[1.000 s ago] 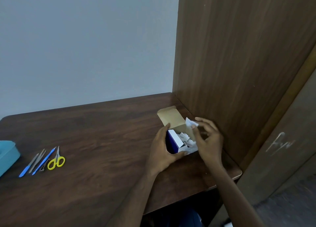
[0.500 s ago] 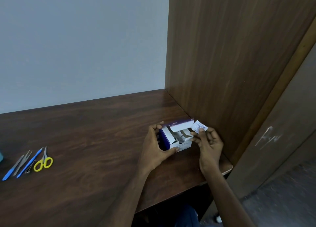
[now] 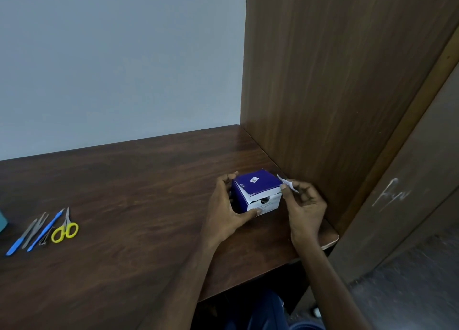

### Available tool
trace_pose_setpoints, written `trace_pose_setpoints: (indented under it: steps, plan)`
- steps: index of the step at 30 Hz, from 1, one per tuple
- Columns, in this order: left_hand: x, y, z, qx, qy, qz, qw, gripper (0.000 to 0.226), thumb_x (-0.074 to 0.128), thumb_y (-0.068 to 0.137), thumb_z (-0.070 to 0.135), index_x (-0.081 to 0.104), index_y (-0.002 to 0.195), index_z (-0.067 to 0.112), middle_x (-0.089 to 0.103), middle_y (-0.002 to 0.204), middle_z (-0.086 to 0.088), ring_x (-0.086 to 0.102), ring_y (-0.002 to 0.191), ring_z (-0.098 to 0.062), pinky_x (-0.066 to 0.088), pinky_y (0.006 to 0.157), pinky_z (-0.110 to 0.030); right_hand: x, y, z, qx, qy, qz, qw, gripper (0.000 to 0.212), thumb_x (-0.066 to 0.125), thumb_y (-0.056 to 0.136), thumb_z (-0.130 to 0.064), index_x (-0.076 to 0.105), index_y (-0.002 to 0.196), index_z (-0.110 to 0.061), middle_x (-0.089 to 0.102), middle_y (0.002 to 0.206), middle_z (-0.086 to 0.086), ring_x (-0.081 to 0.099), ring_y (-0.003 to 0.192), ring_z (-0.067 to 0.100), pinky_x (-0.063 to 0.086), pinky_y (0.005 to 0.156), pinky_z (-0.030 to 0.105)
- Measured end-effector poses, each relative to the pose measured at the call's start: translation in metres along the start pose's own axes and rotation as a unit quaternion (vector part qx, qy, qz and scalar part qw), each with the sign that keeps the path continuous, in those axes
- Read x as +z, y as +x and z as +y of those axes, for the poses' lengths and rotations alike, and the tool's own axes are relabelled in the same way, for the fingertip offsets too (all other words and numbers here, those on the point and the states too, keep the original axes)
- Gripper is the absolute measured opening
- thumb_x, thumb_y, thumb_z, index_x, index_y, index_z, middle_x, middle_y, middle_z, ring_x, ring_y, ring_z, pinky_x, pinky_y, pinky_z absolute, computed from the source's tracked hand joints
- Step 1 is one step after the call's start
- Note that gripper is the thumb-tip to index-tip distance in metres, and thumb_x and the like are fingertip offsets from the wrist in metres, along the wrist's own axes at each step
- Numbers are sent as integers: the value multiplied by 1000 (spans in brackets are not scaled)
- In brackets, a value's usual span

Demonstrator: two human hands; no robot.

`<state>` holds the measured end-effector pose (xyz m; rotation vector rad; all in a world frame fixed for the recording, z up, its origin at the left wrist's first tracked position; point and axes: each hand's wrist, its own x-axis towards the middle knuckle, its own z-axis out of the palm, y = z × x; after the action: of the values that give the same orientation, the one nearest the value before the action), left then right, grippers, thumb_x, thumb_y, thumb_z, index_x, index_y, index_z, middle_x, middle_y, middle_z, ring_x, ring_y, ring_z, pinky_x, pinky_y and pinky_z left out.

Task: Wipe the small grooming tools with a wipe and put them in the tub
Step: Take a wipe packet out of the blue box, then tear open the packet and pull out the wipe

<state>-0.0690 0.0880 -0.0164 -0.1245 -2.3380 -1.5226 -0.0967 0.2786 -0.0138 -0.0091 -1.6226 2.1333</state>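
- A dark wooden table (image 3: 139, 185) meets a pale wall behind and a tall wooden panel (image 3: 335, 81) on its right side.
- Near that panel sits one small purple and white box (image 3: 257, 193), its lid flap down.
- The left hand (image 3: 227, 211) grips the box, fingers curled round its far side and thumb along its front.
- The right hand (image 3: 306, 205), just right of the box, pinches one small white wipe packet (image 3: 288, 186) between thumb and fingers.
- The grooming tools lie well apart from both hands, far left: one pair of yellow-handled scissors (image 3: 65, 227), two blue-handled tools (image 3: 44, 227), grey metal tweezers (image 3: 34, 226); smaller pieces are unclear.
- A sliver of the teal tub (image 3: 2, 224) shows at the left edge.
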Motion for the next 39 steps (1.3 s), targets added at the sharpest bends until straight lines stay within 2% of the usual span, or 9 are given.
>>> trace_pose_setpoints:
  steps: [6, 10, 13, 16, 20, 24, 29, 34, 39]
  plan:
    - [0, 0, 0, -4, 5, -6, 1000, 109, 101, 64, 46, 35, 149, 31, 49, 156, 17, 53, 138, 1, 51, 110, -20, 0, 0, -3, 15, -1, -3, 1000, 22, 82, 86, 3, 76, 93, -17, 81, 101, 4, 77, 105, 18, 62, 89, 35]
    - [-2, -1, 0, -4, 10, -9, 1000, 109, 100, 65, 48, 35, 151, 33, 47, 157, 18, 51, 135, 6, 47, 103, -8, 1, -2, -5, 18, -14, -11, 1000, 27, 80, 86, 8, 75, 92, -17, 80, 97, 0, 78, 98, 14, 61, 90, 38]
    - [-3, 0, 0, 14, 24, -9, 1000, 106, 99, 68, 46, 34, 152, 39, 46, 159, 16, 49, 140, 0, 51, 108, -19, 0, -2, -4, 14, -47, -29, 998, 28, 81, 85, 7, 75, 95, -19, 81, 101, 0, 78, 102, 16, 61, 90, 40]
    - [-3, -1, 0, 54, 52, -9, 997, 87, 93, 76, 49, 43, 147, 47, 32, 168, 14, 35, 153, -4, 48, 114, -27, -1, -3, -2, 20, -48, -22, 998, 22, 80, 88, 2, 76, 98, -17, 81, 103, 2, 77, 105, 15, 61, 88, 41]
    - [-1, -4, 1, 52, 77, -6, 996, 41, 86, 86, 46, 64, 121, 48, 9, 176, 13, 16, 158, -7, 31, 101, -1, -1, -1, -3, 17, 0, 10, 1000, 10, 74, 96, -4, 75, 101, -13, 81, 98, 2, 76, 98, 16, 61, 80, 30]
    - [-3, -6, 2, 46, 73, 13, 996, 39, 85, 85, 50, 65, 118, 48, 10, 175, 13, 16, 161, -12, 39, 117, -32, 0, -1, -6, 12, 16, 41, 999, 11, 75, 96, -9, 75, 95, -20, 79, 86, 0, 72, 81, 13, 58, 80, 26]
    - [-14, -10, 20, 36, 41, 73, 996, 61, 81, 89, 49, 49, 141, 57, 13, 173, 16, 19, 156, -2, 53, 113, -48, 3, -9, -23, -4, -17, 59, 998, 14, 77, 95, -12, 73, 96, -25, 81, 90, 4, 74, 78, 12, 62, 77, 27]
    - [-79, -15, -1, 83, 214, 46, 972, 64, 75, 95, 42, 42, 150, 47, 22, 170, 13, 29, 156, -12, 34, 121, -64, 17, -44, -42, -51, -48, -28, 997, 6, 75, 96, -13, 73, 101, -12, 80, 89, 9, 78, 88, 27, 62, 70, 26]
    - [-158, -22, -33, 69, 268, 113, 954, 54, 75, 95, 32, 52, 144, 32, 43, 153, 6, 46, 144, -17, 46, 109, -55, 79, -79, -41, -63, -84, -228, 968, 7, 77, 96, -13, 78, 101, -18, 80, 88, 4, 76, 76, 20, 60, 70, 30]
